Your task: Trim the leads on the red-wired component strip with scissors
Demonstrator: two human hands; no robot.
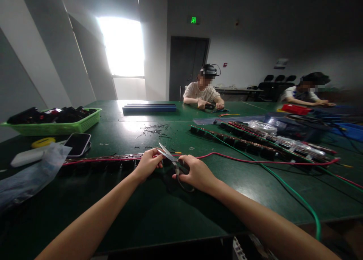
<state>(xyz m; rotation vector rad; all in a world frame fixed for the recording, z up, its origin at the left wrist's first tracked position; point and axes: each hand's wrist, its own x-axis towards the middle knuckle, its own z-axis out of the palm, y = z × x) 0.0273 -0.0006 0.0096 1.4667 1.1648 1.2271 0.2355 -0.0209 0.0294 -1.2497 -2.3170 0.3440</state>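
Note:
My right hand [195, 171] is closed round the handles of a pair of scissors [170, 158]. The blades are parted and point up and left, beside the fingers of my left hand [149, 163]. That hand pinches at the right end of a long black strip [113, 163], which carries copper-coloured wires; its fingertips are partly hidden. A red wire [215, 154] lies along the strip and goes on rightward past both hands. A short yellow-orange piece [177, 152] shows just behind the blades.
Thin black offcuts [155, 130] lie beyond my hands. To the left are a phone [77, 144], a plastic bag [36, 176] and a green basket [56, 127] of black parts. More wired strips [241, 142] and a green wire [272, 171] lie right. Two people [202, 91] sit across the table.

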